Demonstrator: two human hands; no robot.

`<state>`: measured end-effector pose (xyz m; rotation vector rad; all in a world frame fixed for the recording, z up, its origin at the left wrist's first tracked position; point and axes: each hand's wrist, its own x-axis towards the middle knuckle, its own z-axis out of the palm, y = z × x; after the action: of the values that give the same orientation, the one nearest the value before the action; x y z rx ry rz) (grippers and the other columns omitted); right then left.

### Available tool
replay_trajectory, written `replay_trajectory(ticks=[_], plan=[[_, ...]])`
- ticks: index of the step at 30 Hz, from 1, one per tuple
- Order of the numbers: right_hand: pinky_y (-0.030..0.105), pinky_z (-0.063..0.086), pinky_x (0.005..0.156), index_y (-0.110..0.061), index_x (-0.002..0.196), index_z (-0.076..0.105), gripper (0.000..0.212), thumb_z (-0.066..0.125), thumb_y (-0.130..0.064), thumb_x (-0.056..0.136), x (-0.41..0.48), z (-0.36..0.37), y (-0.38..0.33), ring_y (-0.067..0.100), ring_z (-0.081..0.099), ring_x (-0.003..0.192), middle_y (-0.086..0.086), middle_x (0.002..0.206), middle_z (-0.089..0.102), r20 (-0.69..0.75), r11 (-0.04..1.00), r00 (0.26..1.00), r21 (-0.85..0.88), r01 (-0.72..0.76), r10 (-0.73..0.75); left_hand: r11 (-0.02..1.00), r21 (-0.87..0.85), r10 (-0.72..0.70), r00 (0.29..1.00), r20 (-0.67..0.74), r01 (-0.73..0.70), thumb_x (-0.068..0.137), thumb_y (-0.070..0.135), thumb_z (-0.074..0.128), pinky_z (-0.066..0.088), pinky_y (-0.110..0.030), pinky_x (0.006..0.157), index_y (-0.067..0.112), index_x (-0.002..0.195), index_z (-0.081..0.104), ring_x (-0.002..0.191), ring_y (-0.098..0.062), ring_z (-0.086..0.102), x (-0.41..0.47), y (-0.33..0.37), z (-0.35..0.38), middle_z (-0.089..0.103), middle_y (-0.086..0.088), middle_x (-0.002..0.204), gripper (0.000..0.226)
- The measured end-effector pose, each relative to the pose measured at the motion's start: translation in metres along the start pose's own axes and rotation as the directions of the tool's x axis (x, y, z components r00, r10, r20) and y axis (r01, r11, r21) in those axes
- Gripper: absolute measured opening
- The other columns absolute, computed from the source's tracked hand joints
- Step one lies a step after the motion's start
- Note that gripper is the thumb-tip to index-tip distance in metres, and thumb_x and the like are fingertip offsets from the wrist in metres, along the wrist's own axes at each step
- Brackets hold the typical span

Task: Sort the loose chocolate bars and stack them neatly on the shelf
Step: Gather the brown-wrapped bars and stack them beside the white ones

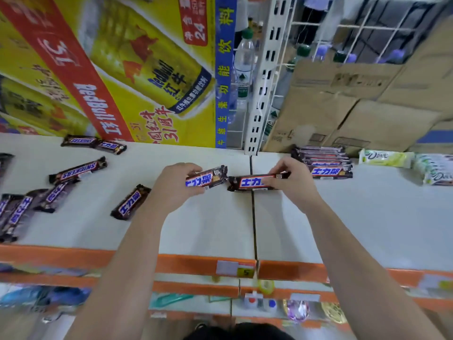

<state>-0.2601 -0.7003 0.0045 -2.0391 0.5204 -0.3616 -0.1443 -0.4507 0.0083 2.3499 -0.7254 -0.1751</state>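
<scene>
Hands: your left hand (pixel 175 185) grips one Snickers bar (pixel 207 179); your right hand (pixel 291 179) pinches a second Snickers bar (pixel 250 183), both just above the shelf (pixel 215 229) near its seam. Advice: turn both label-up, ends aligned, then lay them squarely on the Snickers stack (pixel 323 163) just right of your right hand. Loose bars (pixel 78 170): scattered left. Dove bars (pixel 386 158): far right. Backdrop: Red Bull poster (pixel 127 69), cardboard boxes (pixel 355 106), water bottles (pixel 244 69).

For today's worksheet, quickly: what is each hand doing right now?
Left hand: closed on a bar.
Right hand: closed on another bar.
</scene>
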Motion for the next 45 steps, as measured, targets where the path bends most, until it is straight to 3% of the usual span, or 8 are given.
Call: replay_trajectory(ticks=[3,5,11,18,23,30,40,45], plan=[[0.004,0.042,0.065,-0.017,0.092,0.068,0.025,0.080,-0.011,0.071,-0.004,-0.016,0.013,0.014,0.059,0.082,0.002,0.088,0.067,0.022,0.991,1.000,-0.135,-0.001,0.004,0.999,-0.004,0.038,0.999,0.039,-0.038,0.074,0.016,0.076,0.044,-0.029,0.084,0.017,0.112,0.066,0.096,-0.021,0.060,0.008,0.010,0.009,0.067,-0.005,0.107,0.039],[0.000,0.038,0.065,-0.014,0.101,0.070,0.026,0.076,-0.012,0.076,-0.005,-0.027,0.020,0.011,0.058,0.084,0.001,0.094,0.068,0.034,0.975,0.999,-0.222,0.016,-0.008,0.997,0.003,0.079,0.995,0.054,-0.079,0.080,0.012,0.069,0.044,-0.032,0.085,0.015,0.113,0.066,0.097,-0.025,0.059,0.012,0.019,0.017,0.066,-0.008,0.107,0.034],[0.027,0.039,0.071,-0.015,0.097,0.072,0.015,0.069,-0.016,0.082,-0.003,-0.060,0.044,0.015,0.057,0.086,-0.003,0.092,0.066,0.064,0.908,0.995,-0.406,0.101,-0.082,0.993,0.012,0.118,0.992,0.044,-0.119,0.081,0.007,0.064,0.048,-0.039,0.084,0.016,0.106,0.067,0.093,-0.025,0.061,0.017,0.049,0.043,0.067,-0.007,0.103,0.026],[0.028,0.042,0.068,-0.019,0.085,0.071,0.012,0.075,-0.016,0.074,0.012,-0.120,0.084,0.017,0.058,0.081,-0.005,0.083,0.068,0.035,0.873,0.984,-0.457,0.171,-0.174,0.996,-0.013,0.090,0.996,0.001,-0.090,0.080,0.009,0.067,0.048,-0.034,0.079,0.016,0.099,0.067,0.088,-0.022,0.060,0.021,0.103,0.093,0.067,-0.005,0.099,0.021],[0.011,0.032,0.059,-0.019,0.081,0.071,0.009,0.074,-0.014,0.074,0.024,-0.148,0.101,0.011,0.053,0.074,-0.008,0.077,0.065,0.074,0.850,0.967,-0.463,0.249,-0.243,0.996,-0.002,0.093,0.996,-0.015,-0.093,0.079,0.009,0.068,0.046,-0.036,0.078,0.015,0.098,0.066,0.087,-0.023,0.059,0.018,0.132,0.123,0.064,-0.006,0.095,0.020],[0.038,0.040,0.077,-0.023,0.088,0.074,0.016,0.076,-0.023,0.073,0.039,-0.149,0.113,0.025,0.051,0.087,-0.001,0.090,0.065,0.050,0.844,0.953,-0.454,0.287,-0.298,0.998,0.036,0.050,0.998,-0.027,-0.049,0.077,0.012,0.070,0.046,-0.039,0.077,0.021,0.094,0.066,0.085,-0.023,0.058,0.014,0.145,0.139,0.064,-0.003,0.091,0.020],[0.036,0.040,0.080,-0.011,0.087,0.072,0.014,0.075,-0.013,0.073,0.043,-0.146,0.112,0.028,0.052,0.088,0.006,0.090,0.065,0.055,0.851,0.934,-0.397,0.344,-0.352,0.999,0.023,0.033,0.999,-0.044,-0.032,0.077,0.011,0.069,0.047,-0.037,0.077,0.025,0.093,0.066,0.084,-0.018,0.058,0.012,0.149,0.144,0.064,0.001,0.091,0.021],[0.032,0.040,0.075,-0.013,0.087,0.068,0.023,0.079,-0.023,0.069,0.043,-0.147,0.119,0.024,0.048,0.086,0.003,0.091,0.063,0.007,0.841,0.935,-0.435,0.323,-0.355,0.999,-0.020,0.048,0.999,-0.007,-0.048,0.076,0.010,0.071,0.048,-0.037,0.077,0.022,0.093,0.067,0.083,-0.018,0.059,0.015,0.155,0.146,0.064,0.000,0.091,0.021]])
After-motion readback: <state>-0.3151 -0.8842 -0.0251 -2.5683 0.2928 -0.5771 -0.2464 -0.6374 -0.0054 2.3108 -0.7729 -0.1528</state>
